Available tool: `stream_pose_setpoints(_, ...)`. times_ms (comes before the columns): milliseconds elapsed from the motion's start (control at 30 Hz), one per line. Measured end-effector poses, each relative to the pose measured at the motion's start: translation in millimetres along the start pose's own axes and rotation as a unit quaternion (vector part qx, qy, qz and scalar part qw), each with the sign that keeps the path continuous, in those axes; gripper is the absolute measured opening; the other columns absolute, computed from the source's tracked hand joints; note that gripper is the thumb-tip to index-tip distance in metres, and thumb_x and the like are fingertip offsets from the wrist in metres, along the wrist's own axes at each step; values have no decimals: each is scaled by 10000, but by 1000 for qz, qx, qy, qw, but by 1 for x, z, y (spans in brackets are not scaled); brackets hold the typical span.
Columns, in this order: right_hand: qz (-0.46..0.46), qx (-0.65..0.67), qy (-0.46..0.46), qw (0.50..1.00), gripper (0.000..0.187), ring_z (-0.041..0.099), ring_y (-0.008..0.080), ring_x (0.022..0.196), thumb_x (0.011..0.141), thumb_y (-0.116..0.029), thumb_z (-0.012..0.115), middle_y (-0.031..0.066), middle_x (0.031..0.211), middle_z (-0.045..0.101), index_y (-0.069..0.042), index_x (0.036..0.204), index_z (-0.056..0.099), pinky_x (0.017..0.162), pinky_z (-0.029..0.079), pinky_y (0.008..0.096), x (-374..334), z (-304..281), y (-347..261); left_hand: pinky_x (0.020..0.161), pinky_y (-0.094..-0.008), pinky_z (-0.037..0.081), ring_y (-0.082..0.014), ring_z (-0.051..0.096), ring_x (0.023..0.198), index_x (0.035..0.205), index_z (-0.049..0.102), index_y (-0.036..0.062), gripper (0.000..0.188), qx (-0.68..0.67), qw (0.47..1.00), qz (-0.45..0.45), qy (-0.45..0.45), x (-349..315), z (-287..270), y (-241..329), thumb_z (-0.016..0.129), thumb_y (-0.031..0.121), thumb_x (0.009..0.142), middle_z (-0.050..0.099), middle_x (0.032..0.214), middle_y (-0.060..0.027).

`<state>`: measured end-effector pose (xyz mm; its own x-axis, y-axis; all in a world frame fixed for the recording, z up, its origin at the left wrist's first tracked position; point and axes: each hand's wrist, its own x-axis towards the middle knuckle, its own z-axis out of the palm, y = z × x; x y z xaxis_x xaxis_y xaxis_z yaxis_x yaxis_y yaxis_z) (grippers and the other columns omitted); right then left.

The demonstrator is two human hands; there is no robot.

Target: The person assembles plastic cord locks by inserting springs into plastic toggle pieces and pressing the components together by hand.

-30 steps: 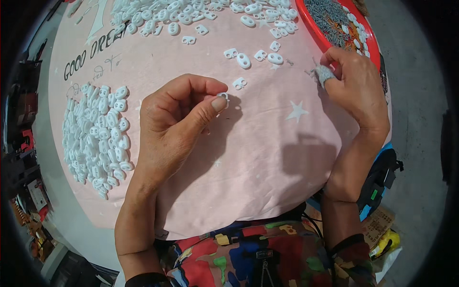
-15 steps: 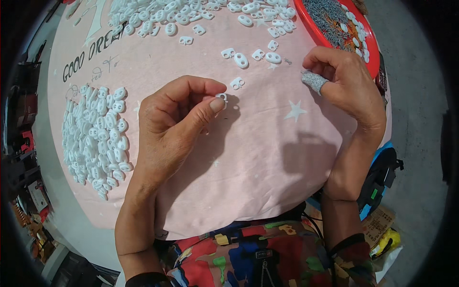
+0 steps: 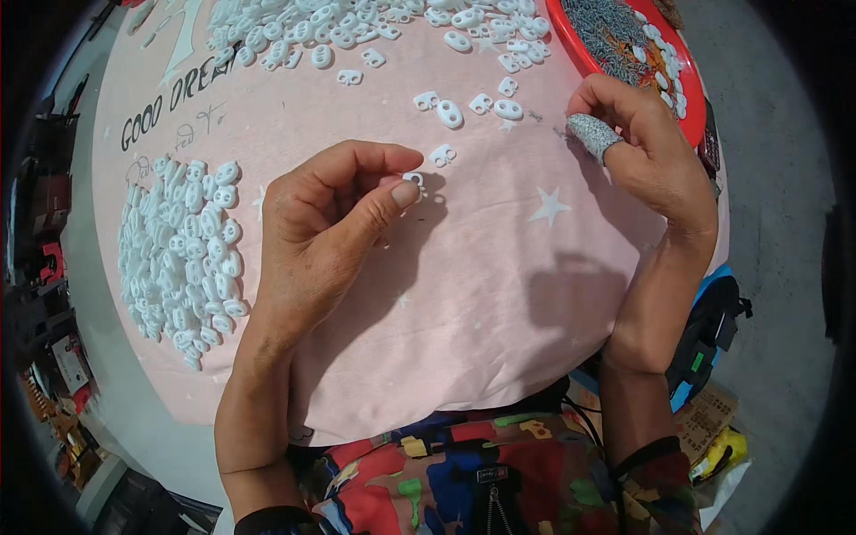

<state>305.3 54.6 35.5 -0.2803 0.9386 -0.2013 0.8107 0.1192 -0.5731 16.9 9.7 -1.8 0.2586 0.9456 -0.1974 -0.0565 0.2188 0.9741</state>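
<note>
My left hand is closed over the pink cloth, thumb and index finger pinching a small white cord lock part with a hole in it. To the right, near the red tray, my right hand has thumb and index finger brought together; whatever lies between the tips is too small to make out. A grey wrap covers its thumb. Just left of those fingertips a tiny grey spring lies on the cloth. Between the hands are several loose white cord lock parts, some oval, some squarish with two holes.
A heap of oval white cord locks lies at the left, and a larger heap of parts at the far edge. The red tray at the far right holds grey springs and white ovals. Pink cloth covers the table.
My right hand has shifted slightly up, its index finger and wrapped thumb still near the tiny spring. My left hand keeps its pinch on the white part, nearly unmoved.
</note>
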Motion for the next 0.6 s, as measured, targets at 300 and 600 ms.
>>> stream_pose_setpoints(300, -68, 147, 7, 987, 528, 591, 145, 991, 621, 79, 342, 69, 987, 617, 65, 1077, 606, 957, 435, 265, -1, 0, 1, 594, -161, 447, -19, 557, 711, 1058, 661, -11, 184, 11, 1000, 11, -2, 1, -1, -2, 665, 69, 892, 661, 842, 2)
stream_pose_setpoints(600, -96, 149, 4, 984, 366, 606, 110, 876, 683, 123, 401, 44, 906, 623, 36, 973, 606, 824, 486, 253, 0, 3, -2, 575, -171, 447, -26, 552, 683, 1033, 659, -10, 159, -29, 999, -23, 9, 1, -1, 3, 655, 79, 902, 668, 837, -10)
